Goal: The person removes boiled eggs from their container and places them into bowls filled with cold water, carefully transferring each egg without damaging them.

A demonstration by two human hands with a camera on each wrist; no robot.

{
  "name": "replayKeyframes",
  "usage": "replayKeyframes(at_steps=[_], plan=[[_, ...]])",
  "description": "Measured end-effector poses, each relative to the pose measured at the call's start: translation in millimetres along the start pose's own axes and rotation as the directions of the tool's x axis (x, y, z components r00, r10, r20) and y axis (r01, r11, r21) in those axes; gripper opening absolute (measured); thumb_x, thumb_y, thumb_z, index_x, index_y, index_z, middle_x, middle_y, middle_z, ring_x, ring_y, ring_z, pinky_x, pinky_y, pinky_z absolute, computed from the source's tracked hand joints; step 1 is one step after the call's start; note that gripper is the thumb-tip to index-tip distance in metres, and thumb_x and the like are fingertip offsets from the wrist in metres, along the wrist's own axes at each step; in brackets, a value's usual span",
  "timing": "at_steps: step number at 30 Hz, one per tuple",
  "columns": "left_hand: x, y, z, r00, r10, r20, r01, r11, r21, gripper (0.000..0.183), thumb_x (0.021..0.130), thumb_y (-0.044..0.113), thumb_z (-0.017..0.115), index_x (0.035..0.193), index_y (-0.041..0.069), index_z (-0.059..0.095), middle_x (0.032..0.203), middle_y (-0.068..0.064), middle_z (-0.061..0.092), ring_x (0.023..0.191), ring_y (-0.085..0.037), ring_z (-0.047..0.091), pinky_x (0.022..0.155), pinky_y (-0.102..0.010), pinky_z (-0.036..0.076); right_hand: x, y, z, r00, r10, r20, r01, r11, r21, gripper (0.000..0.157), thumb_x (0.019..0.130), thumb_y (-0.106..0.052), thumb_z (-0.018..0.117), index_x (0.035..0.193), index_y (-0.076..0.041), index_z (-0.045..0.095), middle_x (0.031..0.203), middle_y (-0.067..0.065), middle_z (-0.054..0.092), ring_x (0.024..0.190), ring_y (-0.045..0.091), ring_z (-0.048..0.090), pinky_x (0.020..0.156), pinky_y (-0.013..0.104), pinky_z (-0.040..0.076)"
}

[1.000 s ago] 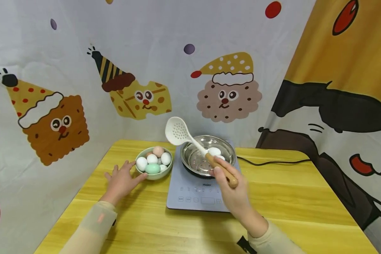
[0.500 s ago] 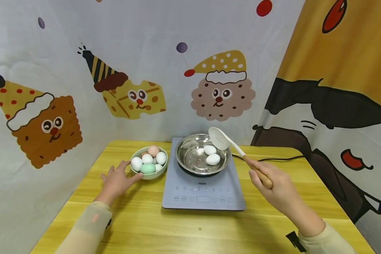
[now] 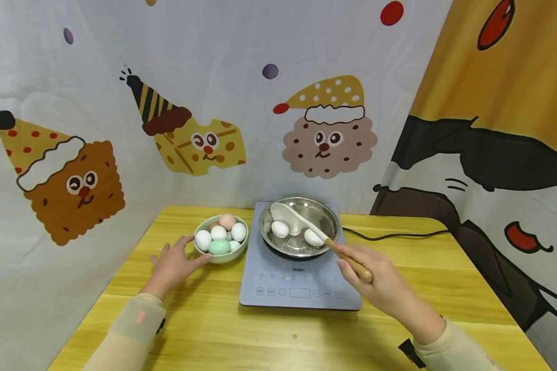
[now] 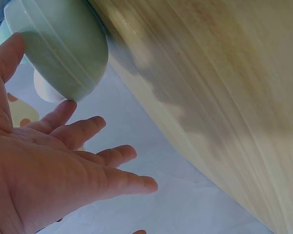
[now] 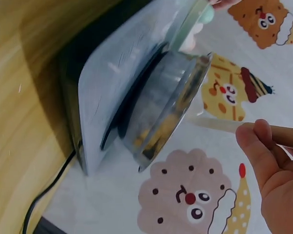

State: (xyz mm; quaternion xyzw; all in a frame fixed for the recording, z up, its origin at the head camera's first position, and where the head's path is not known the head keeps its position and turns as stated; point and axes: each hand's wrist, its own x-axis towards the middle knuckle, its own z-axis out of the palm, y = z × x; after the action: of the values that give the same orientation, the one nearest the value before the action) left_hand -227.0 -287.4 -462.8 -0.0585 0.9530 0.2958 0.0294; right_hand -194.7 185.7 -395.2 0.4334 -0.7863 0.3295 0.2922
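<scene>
My right hand [image 3: 376,281] grips the wooden handle of a white slotted spoon [image 3: 312,226]. The spoon's perforated head dips into a round steel pan [image 3: 322,212] between two white eggs. One egg [image 3: 280,229] lies at the pan's left, the other [image 3: 313,237] near its front right, partly behind the spoon. A pale green bowl [image 3: 225,258] stands left of the pan, filled with several white, pinkish and green eggs. My left hand [image 3: 170,269] spreads beside that bowl; in the left wrist view its thumb and index fingertip touch the bowl [image 4: 71,48], the other fingers extended.
Beneath the pan is a flat pale induction cooker [image 3: 300,288] with a touch panel. Its black cord [image 3: 390,237] runs to the right over the wooden table [image 3: 278,342]. A printed cloth [image 3: 213,41] hangs behind the table's back edge.
The slotted spoon came from raised above the pan, across to its right side, then down inside it. The two eggs, earlier together at the right, now lie apart. My left hand stays put.
</scene>
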Motion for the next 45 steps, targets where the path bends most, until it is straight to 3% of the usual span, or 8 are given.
replayKeyframes(at_steps=[8, 14, 16, 23, 29, 34, 40, 45], plan=[[-0.8, 2.9, -0.3, 1.000, 0.008, 0.003, -0.008, 1.000, -0.015, 0.099, 0.095, 0.064, 0.072, 0.165, 0.004, 0.036, 0.173, -0.033, 0.025, 0.155, -0.071, 0.006, 0.113, -0.092, -0.006, -30.7, -23.2, -7.2, 0.983, 0.184, -0.018, -0.178, 0.968, 0.177, 0.047, 0.088, 0.020, 0.071, 0.131, 0.002, 0.073, 0.114, 0.008, 0.078, 0.089, 0.000, 0.071, 0.069, 0.014, 0.058], [-0.9, 1.6, -1.4, 1.000, 0.007, 0.000, -0.007, 1.000, -0.013, 0.099, 0.095, 0.065, 0.072, 0.164, 0.004, 0.036, 0.169, -0.032, 0.035, 0.154, -0.072, 0.007, 0.113, -0.092, -0.004, -41.2, -20.3, -15.1, 0.921, 0.388, 0.028, -0.374, 0.865, 0.335, 0.036, 0.100, 0.016, 0.058, 0.135, 0.009, 0.068, 0.122, -0.002, 0.080, 0.100, 0.004, 0.080, 0.081, 0.023, 0.065], [-0.8, 1.0, -1.2, 1.000, 0.002, 0.004, -0.002, 1.000, -0.014, 0.099, 0.095, 0.066, 0.071, 0.164, 0.004, 0.036, 0.170, -0.032, 0.033, 0.154, -0.072, 0.006, 0.113, -0.092, -0.005, -41.0, -14.7, -16.2, 0.880, 0.471, 0.051, -0.446, 0.787, 0.426, 0.032, 0.106, 0.010, 0.054, 0.137, 0.013, 0.064, 0.120, -0.001, 0.081, 0.097, 0.009, 0.081, 0.084, 0.028, 0.065], [-1.1, -0.5, 0.6, 1.000, 0.001, 0.003, -0.001, 1.000, -0.014, 0.099, 0.095, 0.066, 0.071, 0.164, 0.004, 0.036, 0.166, -0.033, 0.039, 0.155, -0.071, 0.007, 0.113, -0.092, -0.004, -34.9, 6.0, -16.0, 0.657, 0.735, 0.168, -0.613, 0.391, 0.687, 0.036, 0.115, -0.022, 0.051, 0.139, 0.000, 0.066, 0.112, 0.007, 0.083, 0.093, 0.013, 0.079, 0.093, 0.038, 0.064], [-0.9, -1.2, 0.9, 0.999, 0.031, -0.022, -0.031, 0.999, -0.016, 0.097, 0.094, 0.065, 0.073, 0.162, 0.004, 0.041, 0.174, -0.035, 0.014, 0.157, -0.067, -0.009, 0.113, -0.091, -0.012, -26.8, 13.7, -14.0, 0.578, 0.787, 0.215, -0.588, 0.218, 0.779, 0.034, 0.116, -0.028, 0.050, 0.128, -0.009, 0.075, 0.105, 0.009, 0.084, 0.089, 0.014, 0.078, 0.095, 0.040, 0.064], [-0.1, -1.6, 1.7, 0.998, 0.054, -0.034, -0.054, 0.998, -0.013, 0.093, 0.095, 0.062, 0.074, 0.161, 0.004, 0.043, 0.176, -0.033, 0.005, 0.157, -0.065, -0.015, 0.112, -0.090, -0.017, -16.2, 7.7, -14.0, 0.545, 0.811, 0.211, -0.556, 0.162, 0.815, 0.032, 0.115, -0.029, 0.053, 0.122, -0.012, 0.079, 0.102, 0.009, 0.084, 0.089, 0.015, 0.079, 0.095, 0.040, 0.063], [0.1, -3.1, 2.1, 0.998, 0.054, -0.037, -0.055, 0.998, -0.027, 0.093, 0.095, 0.062, 0.074, 0.161, 0.004, 0.043, 0.176, -0.032, 0.003, 0.156, -0.065, -0.017, 0.110, -0.091, -0.018, 10.7, -11.7, -4.7, 0.553, 0.813, 0.182, -0.518, 0.164, 0.839, 0.031, 0.114, -0.029, 0.054, 0.123, -0.011, 0.077, 0.106, 0.009, 0.084, 0.092, 0.016, 0.081, 0.094, 0.038, 0.064], [0.5, -3.7, 3.7, 0.998, 0.052, -0.031, -0.052, 0.998, -0.021, 0.094, 0.095, 0.065, 0.073, 0.161, 0.005, 0.042, 0.176, -0.034, 0.005, 0.155, -0.067, -0.017, 0.109, -0.093, -0.016, 32.7, -26.7, 18.2, 0.509, 0.840, 0.187, -0.527, 0.132, 0.840, 0.032, 0.114, -0.029, 0.054, 0.127, -0.006, 0.071, 0.101, 0.009, 0.082, 0.090, 0.016, 0.080, 0.094, 0.039, 0.065]])
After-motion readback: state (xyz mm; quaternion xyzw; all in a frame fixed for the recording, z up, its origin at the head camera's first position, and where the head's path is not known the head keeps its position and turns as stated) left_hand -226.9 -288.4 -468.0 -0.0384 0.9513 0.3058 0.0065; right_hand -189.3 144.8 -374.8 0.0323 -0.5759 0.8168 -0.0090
